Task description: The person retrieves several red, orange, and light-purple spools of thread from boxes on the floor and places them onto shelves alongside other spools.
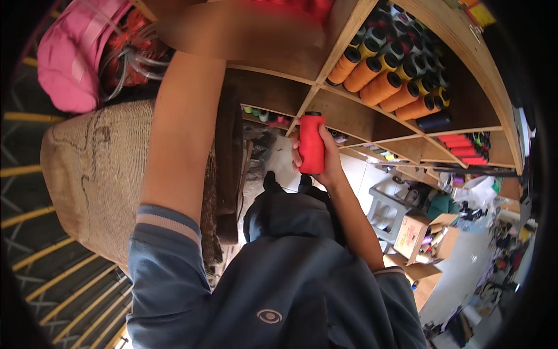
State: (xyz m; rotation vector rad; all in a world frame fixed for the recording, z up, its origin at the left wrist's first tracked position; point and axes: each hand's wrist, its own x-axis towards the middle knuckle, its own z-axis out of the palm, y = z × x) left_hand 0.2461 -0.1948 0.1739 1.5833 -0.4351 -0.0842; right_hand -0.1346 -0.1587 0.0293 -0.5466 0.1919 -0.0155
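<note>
My right hand [327, 152] is wrapped round a red spool of thread [312, 143] with a black end cap, held upright in front of the shelving. My left arm stretches up past the wooden shelf, and my left hand [218, 26] is smeared by blur at the top of the view, so its fingers cannot be made out. Red spools [296, 7] lie in the top compartment just beyond it. Whether the left hand touches them is hidden.
Wooden shelving [318, 78] holds orange thread spools [381, 87] and more red spools [465, 148]. A burlap sack [102, 168] and pink bag [72, 58] are at left. At right are a grey stool [383, 203] and an open cardboard box [412, 232].
</note>
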